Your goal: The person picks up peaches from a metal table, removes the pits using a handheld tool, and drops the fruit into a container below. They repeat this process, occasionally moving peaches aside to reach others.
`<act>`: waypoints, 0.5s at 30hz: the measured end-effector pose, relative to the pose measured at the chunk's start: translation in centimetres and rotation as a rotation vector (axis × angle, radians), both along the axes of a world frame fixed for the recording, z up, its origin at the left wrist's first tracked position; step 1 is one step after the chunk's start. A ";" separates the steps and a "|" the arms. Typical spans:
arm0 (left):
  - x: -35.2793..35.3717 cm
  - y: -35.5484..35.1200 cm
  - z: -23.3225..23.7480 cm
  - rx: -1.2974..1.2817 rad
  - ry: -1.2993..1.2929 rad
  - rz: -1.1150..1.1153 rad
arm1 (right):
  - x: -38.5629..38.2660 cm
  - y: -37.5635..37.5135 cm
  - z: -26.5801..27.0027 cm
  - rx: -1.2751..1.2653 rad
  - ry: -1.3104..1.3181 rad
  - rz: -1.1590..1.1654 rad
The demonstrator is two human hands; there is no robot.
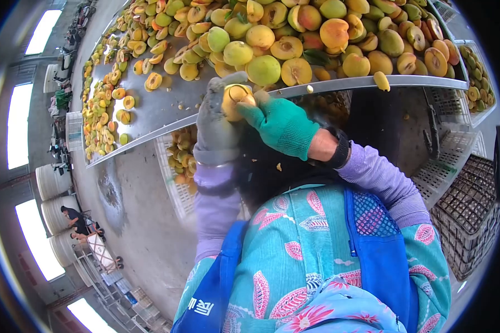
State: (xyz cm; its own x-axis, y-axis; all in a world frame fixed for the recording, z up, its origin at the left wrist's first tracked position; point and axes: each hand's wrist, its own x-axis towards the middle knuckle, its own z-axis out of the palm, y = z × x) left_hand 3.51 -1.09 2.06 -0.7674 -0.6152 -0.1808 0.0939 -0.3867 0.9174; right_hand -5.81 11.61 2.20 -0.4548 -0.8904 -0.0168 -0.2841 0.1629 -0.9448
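My left hand (214, 119), in a grey glove blurred by motion, is closed around a yellow peach (237, 101) just past the table's near edge. A thin curved line, perhaps a blade, crosses the fruit's top; I cannot make out what it is. My right hand (286, 126), in a green knitted glove, has its thumb and fingers pressed against the same peach. Whether a small tool sits inside those fingers is hidden. Beyond both hands, whole and halved peaches (264, 70) lie heaped on a metal table (166, 105).
A raised rim (344, 84) edges the table. Beneath it stands a white crate (169, 172) of peaches on the left. To the right are a white crate (441, 169), dark stacked crates (466, 200) and another filled crate (478, 83). People (83, 222) with a cart are far left.
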 end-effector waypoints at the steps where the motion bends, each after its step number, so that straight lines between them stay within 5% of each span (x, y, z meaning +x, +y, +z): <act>1: 0.0 0.1 -0.4 -0.290 -0.066 -0.007 | 0.3 0.3 0.1 0.009 -0.048 -0.007; 4: -0.5 0.4 -0.8 -0.808 -0.136 0.016 | 0.9 0.7 -0.5 -0.016 -0.181 -0.077; 12: -1.9 2.4 -0.5 -0.255 -0.009 0.213 | 2.7 -0.2 -1.7 -0.057 -0.444 -0.131; 15: -2.3 3.0 -1.5 -0.319 0.001 0.314 | 2.4 -0.5 -3.6 -0.160 -0.584 -0.112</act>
